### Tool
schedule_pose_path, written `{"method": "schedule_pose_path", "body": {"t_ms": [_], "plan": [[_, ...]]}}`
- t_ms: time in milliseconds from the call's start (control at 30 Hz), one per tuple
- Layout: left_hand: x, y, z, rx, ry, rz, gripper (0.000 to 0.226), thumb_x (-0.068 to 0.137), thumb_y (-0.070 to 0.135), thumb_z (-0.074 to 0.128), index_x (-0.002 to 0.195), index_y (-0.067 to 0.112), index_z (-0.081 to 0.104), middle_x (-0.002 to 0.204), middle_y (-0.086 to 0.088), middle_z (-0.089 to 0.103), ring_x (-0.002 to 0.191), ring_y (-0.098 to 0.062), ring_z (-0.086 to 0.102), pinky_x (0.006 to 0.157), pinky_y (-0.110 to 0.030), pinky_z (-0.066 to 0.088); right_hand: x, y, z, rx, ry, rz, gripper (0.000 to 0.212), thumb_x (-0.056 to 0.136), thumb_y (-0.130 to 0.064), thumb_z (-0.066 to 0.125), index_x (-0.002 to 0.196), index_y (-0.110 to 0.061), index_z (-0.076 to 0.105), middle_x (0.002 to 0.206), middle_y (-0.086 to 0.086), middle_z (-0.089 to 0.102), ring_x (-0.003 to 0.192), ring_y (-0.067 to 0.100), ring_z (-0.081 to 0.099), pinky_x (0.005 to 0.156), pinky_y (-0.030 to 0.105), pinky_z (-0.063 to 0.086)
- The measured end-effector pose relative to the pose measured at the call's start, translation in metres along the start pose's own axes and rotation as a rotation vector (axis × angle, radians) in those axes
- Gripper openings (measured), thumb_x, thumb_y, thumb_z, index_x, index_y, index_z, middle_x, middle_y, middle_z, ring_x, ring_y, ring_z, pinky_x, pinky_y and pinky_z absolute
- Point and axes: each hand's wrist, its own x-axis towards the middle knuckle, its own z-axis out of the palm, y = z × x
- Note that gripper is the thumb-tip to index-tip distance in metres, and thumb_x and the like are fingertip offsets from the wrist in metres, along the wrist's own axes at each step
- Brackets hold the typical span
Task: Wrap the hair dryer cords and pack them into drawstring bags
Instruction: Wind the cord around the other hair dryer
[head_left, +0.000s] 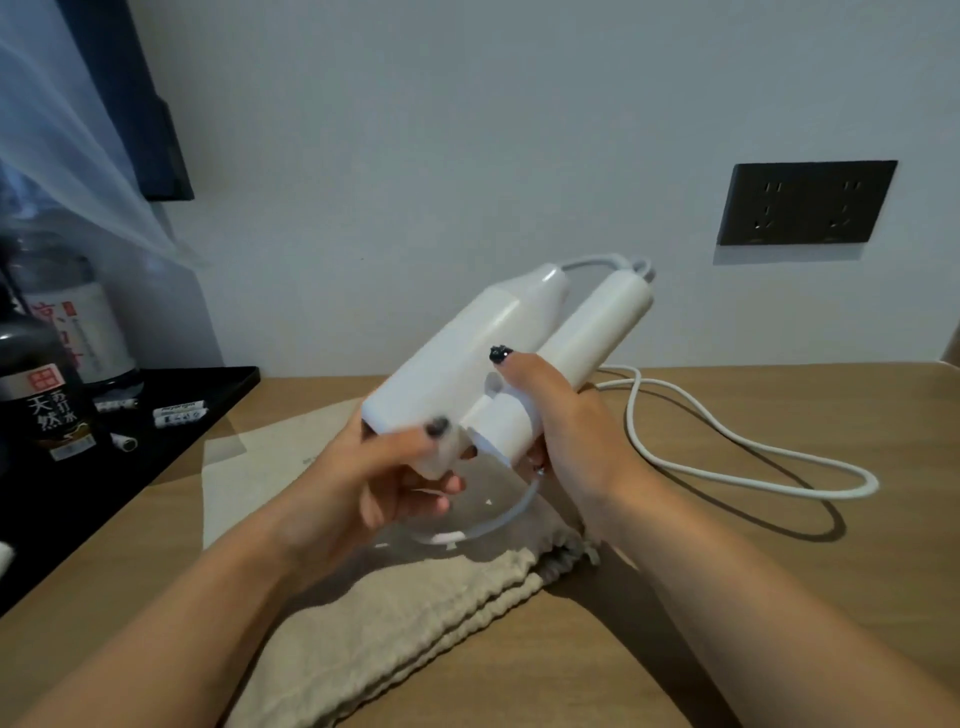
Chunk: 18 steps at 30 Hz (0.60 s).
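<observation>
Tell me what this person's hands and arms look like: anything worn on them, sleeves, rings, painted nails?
Both forearms are bare, with no sleeves, watch or bracelet in view. The nails are painted dark, nearly black: it shows on the left hand at the thumb and on the right hand at the thumb, where the nail looks glossy with a raised, bumpy decoration. No ring can be made out on either hand.

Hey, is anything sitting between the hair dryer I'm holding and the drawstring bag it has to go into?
Nothing visible. The hair dryer is held in both hands right above the drawstring bag, which lies flat on the table. The bag's gathered mouth looks closed, and much of the cord lies loose on the table to the right.
</observation>
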Motion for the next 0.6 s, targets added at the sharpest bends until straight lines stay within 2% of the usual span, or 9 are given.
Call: {"method": "schedule_pose_path", "body": {"t_ms": [67,133,167,233,300,367,433,500,600], "plan": [[-0.002,0.004,0.0,-0.212,-0.063,-0.042,0.093,0.036,0.043,0.095,0.118,0.01,0.066,0.099,-0.022,0.069,0.077,-0.035,0.069,0.057,-0.034,0.058,0.001,-0.001,-0.002,0.051,-0.022,-0.096,0.035,0.053,-0.054,0.068,0.068,-0.021,0.068,0.074,0.01,0.057,0.07,0.026,0.054,0.061,0.04,0.044],[-0.005,0.007,0.001,-0.193,-0.088,-0.044,0.075,0.032,0.048,0.095,0.097,0.014,0.077,0.094,-0.019,0.071,0.076,-0.035,0.07,0.053,-0.032,0.058,0.001,0.0,-0.002,0.066,-0.101,-0.162,0.032,0.057,-0.05,0.069,0.074,-0.022,0.07,0.085,0.014,0.062,0.081,0.033,0.06,0.073,0.057,0.05],[-0.006,0.008,0.0,-0.136,-0.112,-0.036,0.069,0.033,0.049,0.095,0.092,0.018,0.079,0.094,-0.017,0.071,0.076,-0.032,0.07,0.052,-0.031,0.057,0.001,0.001,-0.002,0.05,-0.138,-0.186,0.032,0.06,-0.048,0.069,0.077,-0.021,0.069,0.088,0.013,0.065,0.086,0.031,0.064,0.08,0.059,0.051],[-0.006,0.009,-0.001,-0.031,-0.144,-0.004,0.065,0.039,0.052,0.092,0.094,0.021,0.078,0.098,-0.012,0.072,0.079,-0.026,0.07,0.058,-0.03,0.057,0.0,0.0,-0.006,-0.021,-0.175,-0.223,0.024,0.066,-0.042,0.071,0.079,-0.021,0.069,0.084,0.002,0.07,0.084,0.021,0.069,0.077,0.047,0.055],[-0.005,0.009,-0.004,0.013,-0.133,0.038,0.067,0.046,0.048,0.091,0.103,0.016,0.076,0.106,-0.013,0.071,0.086,-0.024,0.069,0.066,-0.032,0.057,0.0,-0.004,-0.012,-0.1,-0.197,-0.242,0.019,0.069,-0.037,0.071,0.079,-0.022,0.068,0.079,-0.005,0.071,0.081,0.015,0.07,0.075,0.037,0.057],[-0.004,0.01,-0.004,0.058,-0.115,0.093,0.062,0.056,0.04,0.086,0.108,0.011,0.072,0.111,-0.017,0.069,0.094,-0.028,0.068,0.075,-0.037,0.058,0.002,-0.006,-0.015,-0.161,-0.196,-0.256,0.028,0.064,-0.043,0.074,0.081,-0.021,0.068,0.082,-0.003,0.072,0.084,0.019,0.071,0.076,0.038,0.057],[-0.004,0.009,-0.003,0.142,-0.058,0.178,0.053,0.059,0.037,0.081,0.106,0.013,0.073,0.109,-0.018,0.07,0.098,-0.032,0.068,0.083,-0.042,0.057,0.002,-0.005,-0.016,-0.171,-0.212,-0.265,0.023,0.067,-0.043,0.079,0.079,-0.025,0.072,0.082,-0.001,0.073,0.082,0.017,0.071,0.073,0.035,0.058],[-0.004,0.009,-0.002,0.254,0.06,0.269,0.047,0.054,0.041,0.079,0.097,0.025,0.075,0.1,-0.007,0.074,0.092,-0.024,0.07,0.076,-0.036,0.057,0.001,-0.005,-0.017,-0.199,-0.25,-0.279,0.018,0.074,-0.042,0.075,0.074,-0.025,0.072,0.073,-0.007,0.069,0.071,0.005,0.067,0.064,0.021,0.051],[-0.003,0.009,-0.003,0.355,0.148,0.304,0.045,0.047,0.046,0.079,0.091,0.036,0.074,0.091,0.002,0.073,0.083,-0.013,0.069,0.066,-0.023,0.053,0.0,-0.004,-0.018,-0.182,-0.267,-0.248,0.023,0.069,-0.038,0.064,0.078,-0.016,0.064,0.064,-0.011,0.065,0.064,-0.002,0.062,0.057,0.014,0.047]]}}
